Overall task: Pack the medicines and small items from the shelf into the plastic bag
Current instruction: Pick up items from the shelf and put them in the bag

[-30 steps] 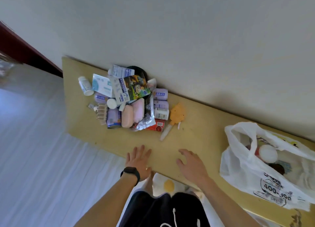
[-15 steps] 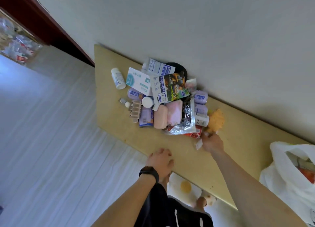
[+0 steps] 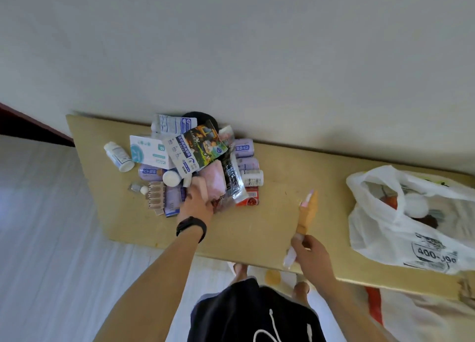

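Left hand [image 3: 196, 203] is in at the near edge of the pile [image 3: 195, 161] on the yellow shelf [image 3: 257, 226], back of the hand up, black wristband [image 3: 191, 227] showing. The fingers reach forward onto the peach bar [image 3: 202, 188], right beside the pink cloth [image 3: 216, 181]. They are touching the bar, but the fingertips are buried among the packets, so I cannot tell whether they have closed around it. Over on the other side, the right hand [image 3: 309, 251] is above the shelf's front edge with fingers and thumb curled tight round the pale handle of the orange-headed stick [image 3: 307, 210]. The orange end points away from the person, toward the wall, above bare shelf. It is well clear of the pile, about halfway between it and the bag. The white plastic bag [image 3: 411, 236] sits at the right end of the shelf, mouth open. A white round item [image 3: 416, 205] and something red [image 3: 388, 200] show inside. In the pile lie a white bottle [image 3: 118, 156] on its side at the left, a white-and-teal box [image 3: 149, 152], a picture packet [image 3: 203, 146] on top, purple cans [image 3: 244, 148] by the wall and a red packet [image 3: 250, 198] at the near right corner.
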`<state>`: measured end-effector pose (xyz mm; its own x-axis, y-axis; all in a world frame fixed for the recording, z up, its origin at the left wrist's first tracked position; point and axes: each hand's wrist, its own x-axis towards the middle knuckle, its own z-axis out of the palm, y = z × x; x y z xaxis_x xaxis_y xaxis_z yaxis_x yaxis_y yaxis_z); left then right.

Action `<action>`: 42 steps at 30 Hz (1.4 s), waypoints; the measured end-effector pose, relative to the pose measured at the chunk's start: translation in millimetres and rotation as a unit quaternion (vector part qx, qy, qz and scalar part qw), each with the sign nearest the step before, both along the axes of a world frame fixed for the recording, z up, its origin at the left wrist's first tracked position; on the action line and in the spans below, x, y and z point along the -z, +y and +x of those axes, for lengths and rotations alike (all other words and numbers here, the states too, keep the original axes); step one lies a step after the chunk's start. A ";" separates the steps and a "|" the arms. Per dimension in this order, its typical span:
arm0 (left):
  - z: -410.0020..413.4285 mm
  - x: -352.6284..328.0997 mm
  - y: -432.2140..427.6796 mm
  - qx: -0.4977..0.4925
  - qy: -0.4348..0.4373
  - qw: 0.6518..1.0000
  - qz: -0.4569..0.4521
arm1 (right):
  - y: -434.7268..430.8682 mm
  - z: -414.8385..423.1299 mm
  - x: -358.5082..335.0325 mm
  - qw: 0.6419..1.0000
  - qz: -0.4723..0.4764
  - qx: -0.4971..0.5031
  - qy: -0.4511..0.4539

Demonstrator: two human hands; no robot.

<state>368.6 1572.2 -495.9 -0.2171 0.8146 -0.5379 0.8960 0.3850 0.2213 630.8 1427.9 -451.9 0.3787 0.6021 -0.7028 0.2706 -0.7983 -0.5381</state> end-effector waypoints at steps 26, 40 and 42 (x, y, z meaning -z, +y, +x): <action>50.8 -124.7 -60.1 -0.289 -0.571 0.767 -0.037 | -21.3 36.8 -72.9 0.993 0.109 -0.009 0.046; 448.0 -185.6 -52.6 0.393 -0.279 0.876 -0.018 | -176.5 253.2 -145.1 0.916 0.234 0.325 -0.028; 503.7 -161.6 -64.1 0.422 -0.190 0.883 -0.074 | -192.9 278.4 -140.6 0.913 0.227 0.336 -0.042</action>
<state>872.2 1508.1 -334.2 0.6526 0.5143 -0.5564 0.7500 -0.3344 0.5706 909.1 1234.9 -311.3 0.8110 0.4366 -0.3895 -0.1422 -0.4988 -0.8550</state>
